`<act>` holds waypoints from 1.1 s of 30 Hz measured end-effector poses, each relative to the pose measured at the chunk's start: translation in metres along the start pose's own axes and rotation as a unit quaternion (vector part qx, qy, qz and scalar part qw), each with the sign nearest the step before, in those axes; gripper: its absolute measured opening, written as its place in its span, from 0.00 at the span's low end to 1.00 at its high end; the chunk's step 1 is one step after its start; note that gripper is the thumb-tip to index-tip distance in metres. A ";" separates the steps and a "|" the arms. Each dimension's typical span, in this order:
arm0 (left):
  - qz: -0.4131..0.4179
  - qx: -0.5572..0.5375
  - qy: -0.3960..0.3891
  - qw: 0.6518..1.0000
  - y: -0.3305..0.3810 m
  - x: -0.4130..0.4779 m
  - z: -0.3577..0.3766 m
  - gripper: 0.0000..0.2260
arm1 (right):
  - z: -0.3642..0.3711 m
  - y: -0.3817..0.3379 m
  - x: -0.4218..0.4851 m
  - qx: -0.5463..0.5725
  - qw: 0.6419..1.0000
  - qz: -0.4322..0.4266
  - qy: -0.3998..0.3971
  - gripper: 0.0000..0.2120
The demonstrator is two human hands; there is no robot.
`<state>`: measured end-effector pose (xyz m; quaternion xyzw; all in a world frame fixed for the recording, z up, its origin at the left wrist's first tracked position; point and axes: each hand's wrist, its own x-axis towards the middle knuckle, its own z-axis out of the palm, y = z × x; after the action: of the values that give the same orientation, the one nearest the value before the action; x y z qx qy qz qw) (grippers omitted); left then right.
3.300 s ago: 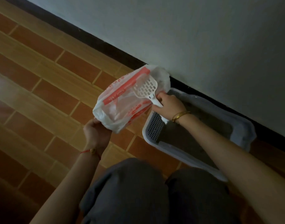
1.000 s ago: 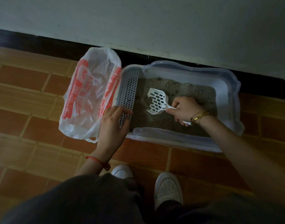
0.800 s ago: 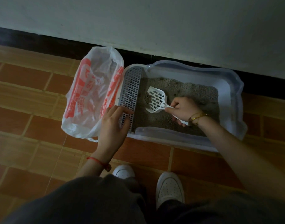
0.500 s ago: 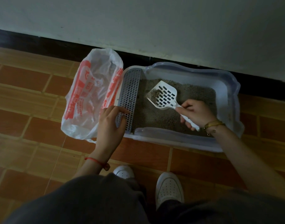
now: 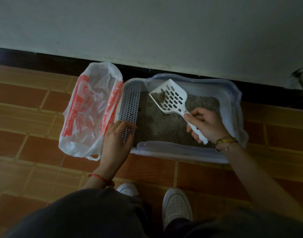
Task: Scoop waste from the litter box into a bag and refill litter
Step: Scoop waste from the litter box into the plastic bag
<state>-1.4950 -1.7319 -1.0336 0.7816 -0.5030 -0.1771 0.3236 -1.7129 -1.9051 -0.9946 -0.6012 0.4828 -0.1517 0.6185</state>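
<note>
A pale plastic litter box (image 5: 233, 93) holding grey litter (image 5: 166, 124) stands on the floor against the wall. My right hand (image 5: 205, 124) grips the handle of a white slotted scoop (image 5: 171, 98), lifted above the litter with a dark clump in its far left corner. My left hand (image 5: 116, 140) rests with its fingers on the perforated grate (image 5: 131, 102) at the box's left end, at the edge of a white and red plastic bag (image 5: 88, 114) that lies open on the floor beside the box.
The floor is brown and orange tile (image 5: 35, 169). A white wall with a dark skirting (image 5: 44, 60) runs behind the box. My white shoes (image 5: 176, 203) stand just in front of the box. A metal object (image 5: 301, 79) shows at the right edge.
Earlier the scoop was at the bag, which my left hand held up. Since then the bag lies on the floor, and my right hand dug the scoop into the litter and raised it with a clump.
</note>
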 end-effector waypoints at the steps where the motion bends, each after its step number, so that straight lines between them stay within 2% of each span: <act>1: 0.000 0.000 0.002 1.000 0.000 0.000 0.000 0.11 | 0.000 -0.001 0.000 -0.006 1.000 -0.004 -0.001 0.10; 6: -0.008 0.003 0.036 0.999 -0.009 0.000 -0.009 0.08 | 0.008 -0.012 0.002 -0.038 0.999 -0.030 -0.025 0.09; 10: -0.029 0.023 0.087 0.995 -0.021 0.002 -0.028 0.10 | 0.025 -0.029 0.011 -0.052 0.996 -0.046 -0.061 0.10; 17: -0.130 0.092 0.187 0.969 -0.046 -0.007 -0.065 0.11 | 0.076 -0.053 0.033 -0.078 0.985 -0.066 -0.139 0.10; 21: -0.240 0.137 0.175 0.945 -0.068 -0.015 -0.077 0.15 | 0.105 -0.057 0.052 -0.102 0.980 -0.069 -0.154 0.11; 25: -0.272 0.121 0.149 0.943 -0.074 -0.020 -0.078 0.18 | 0.129 -0.057 0.070 -0.152 0.971 -0.089 -0.159 0.09; 27: -0.271 0.116 0.140 0.945 -0.075 -0.022 -0.076 0.18 | 0.139 -0.058 0.076 -0.215 0.956 -0.128 -0.151 0.08; 30: -0.275 0.100 0.125 0.948 -0.075 -0.023 -0.072 0.22 | 0.150 -0.063 0.080 -0.328 0.910 -0.221 -0.129 0.06; 32: -0.273 0.102 0.117 0.949 -0.076 -0.023 -0.071 0.26 | 0.154 -0.066 0.080 -0.410 0.857 -0.292 -0.112 0.05; 33: -0.269 0.105 0.117 0.950 -0.076 -0.023 -0.070 0.27 | 0.156 -0.066 0.080 -0.456 0.819 -0.334 -0.097 0.07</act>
<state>-1.4114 -1.6666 -1.0358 0.9327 -0.2483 -0.1116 0.2365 -1.5265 -1.8887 -0.9987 -0.9506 0.2034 -0.0521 0.2287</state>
